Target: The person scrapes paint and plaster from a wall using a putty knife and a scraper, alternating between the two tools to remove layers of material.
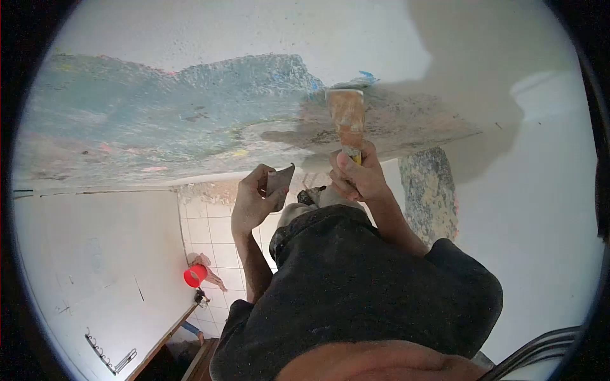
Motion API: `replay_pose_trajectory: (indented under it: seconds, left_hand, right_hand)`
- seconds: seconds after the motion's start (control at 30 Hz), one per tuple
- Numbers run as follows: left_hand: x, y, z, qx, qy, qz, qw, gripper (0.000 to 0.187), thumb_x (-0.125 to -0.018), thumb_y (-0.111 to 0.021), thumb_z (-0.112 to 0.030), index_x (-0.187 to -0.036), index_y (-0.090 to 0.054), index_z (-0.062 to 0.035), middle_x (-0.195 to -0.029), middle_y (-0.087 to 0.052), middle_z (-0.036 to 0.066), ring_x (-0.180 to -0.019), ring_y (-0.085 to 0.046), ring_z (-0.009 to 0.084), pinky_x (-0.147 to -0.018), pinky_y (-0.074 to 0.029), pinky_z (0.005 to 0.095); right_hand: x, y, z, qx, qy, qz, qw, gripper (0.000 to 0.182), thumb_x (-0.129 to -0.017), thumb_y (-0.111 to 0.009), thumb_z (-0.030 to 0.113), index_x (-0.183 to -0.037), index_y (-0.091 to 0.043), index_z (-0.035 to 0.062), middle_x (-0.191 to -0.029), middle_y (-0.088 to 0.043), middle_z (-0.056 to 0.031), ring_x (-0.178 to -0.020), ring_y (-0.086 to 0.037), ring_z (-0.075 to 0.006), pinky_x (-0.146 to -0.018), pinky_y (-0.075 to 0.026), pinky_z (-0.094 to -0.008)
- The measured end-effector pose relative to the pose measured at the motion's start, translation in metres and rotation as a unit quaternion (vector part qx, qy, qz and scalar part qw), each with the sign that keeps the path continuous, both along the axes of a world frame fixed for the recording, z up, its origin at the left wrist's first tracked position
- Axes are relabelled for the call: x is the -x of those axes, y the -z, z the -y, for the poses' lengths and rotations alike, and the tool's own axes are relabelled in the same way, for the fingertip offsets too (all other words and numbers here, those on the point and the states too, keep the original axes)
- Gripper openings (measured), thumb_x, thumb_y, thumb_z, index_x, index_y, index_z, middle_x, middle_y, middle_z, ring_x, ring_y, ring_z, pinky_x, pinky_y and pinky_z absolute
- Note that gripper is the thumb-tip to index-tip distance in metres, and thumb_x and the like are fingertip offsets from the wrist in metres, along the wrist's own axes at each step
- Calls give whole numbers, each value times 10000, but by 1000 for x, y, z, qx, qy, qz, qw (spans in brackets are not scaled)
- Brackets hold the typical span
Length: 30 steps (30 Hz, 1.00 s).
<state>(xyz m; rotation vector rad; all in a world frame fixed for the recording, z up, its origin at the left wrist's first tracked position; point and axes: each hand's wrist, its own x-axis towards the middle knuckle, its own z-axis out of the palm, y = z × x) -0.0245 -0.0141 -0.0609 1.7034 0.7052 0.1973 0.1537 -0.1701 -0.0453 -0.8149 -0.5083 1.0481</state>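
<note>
My right hand (362,174) is closed round the handle of a putty knife (347,114). Its wide blade is smeared orange-brown, and the edge is at the wall, where grey-blue bare plaster (241,82) meets white paint. A small blue fleck (367,77) shows by the blade's edge. Lower and to the left, my left hand (254,200) pinches a flat, greyish-brown, plate-like piece (279,180) between thumb and fingers, apart from the wall. I cannot make out exactly what that piece is.
Debris (210,192) lies along the wall's foot on the white tiled floor (219,232). A red bucket (195,275) stands on the floor at left. Another patch of bare wall (427,190) is at right. A hook rack (108,355) hangs at lower left; dark cables (534,352) run at lower right.
</note>
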Motion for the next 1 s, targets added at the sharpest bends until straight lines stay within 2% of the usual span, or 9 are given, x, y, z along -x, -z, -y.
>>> replay_pose_trajectory:
  seconds: [0.1,0.2,0.3,0.4,0.5,0.6,0.77,0.9,1.0]
  left_hand:
    - [5,9,-2,28,-4,31,999,265,-799,-723,-19,-1004,-555,-19,-807,-673,58,-703,-586,76,-642,-485,261]
    - [4,8,-3,16,4,4,1000,259,-799,-721,-15,-999,-558,-19,-806,-672,58,-703,-586,76,-640,-485,262]
    - [4,5,-4,24,-3,10,1000,254,-798,-725,-17,-992,-560,-18,-802,-670,59,-703,-584,79,-646,-487,262]
    - [2,11,-8,9,1,9,1000,249,-791,-724,-17,-977,-558,-19,-798,-674,53,-715,-617,80,-614,-498,249]
    - [0,19,-8,10,2,23,1000,263,-790,-734,-22,-991,-565,-20,-800,-669,56,-709,-594,86,-659,-492,262]
    - [-1,12,-6,10,2,25,1000,259,-794,-729,-22,-996,-567,-19,-806,-672,56,-714,-598,87,-663,-494,265]
    - [1,7,-2,24,8,20,999,245,-800,-726,-29,-984,-565,-25,-806,-670,47,-715,-588,75,-657,-490,262]
    - [-3,8,-4,35,4,2,999,247,-801,-726,-33,-986,-563,-25,-809,-669,44,-718,-588,75,-651,-489,264]
    - [-3,8,-3,7,13,5,1000,246,-805,-721,-31,-992,-562,-21,-815,-672,52,-723,-595,80,-649,-491,266]
  right_hand:
    - [-3,-2,5,-9,-2,32,999,376,-982,-558,229,-1338,-484,134,-547,-381,28,-329,-336,-50,-284,-290,-221]
    - [-13,-1,-5,-48,-22,18,998,443,-945,-622,162,-1361,-479,116,-579,-445,16,-355,-361,-57,-304,-286,-234]
    - [-5,-1,4,-38,-2,28,999,395,-984,-555,209,-1369,-473,178,-550,-388,23,-331,-332,-52,-288,-268,-221]
    - [-3,-18,3,-20,-5,46,999,409,-980,-560,206,-1377,-467,178,-558,-391,21,-333,-327,-52,-293,-266,-216]
    - [-6,-1,3,-2,2,6,1000,414,-938,-632,173,-1327,-504,107,-558,-451,7,-343,-373,-54,-286,-306,-233]
    - [-1,-19,3,-30,4,-27,999,389,-943,-621,160,-1311,-510,104,-549,-446,8,-341,-375,-52,-282,-301,-230]
    - [1,-4,5,2,9,-15,1000,376,-958,-589,141,-1321,-496,107,-524,-427,18,-333,-373,-54,-279,-296,-229]
    - [-1,-20,-2,7,-1,7,1000,372,-961,-587,144,-1318,-496,96,-514,-416,24,-326,-364,-54,-274,-289,-227]
    - [-2,-7,2,28,10,14,999,357,-959,-593,147,-1301,-509,92,-517,-417,22,-328,-366,-50,-269,-283,-227]
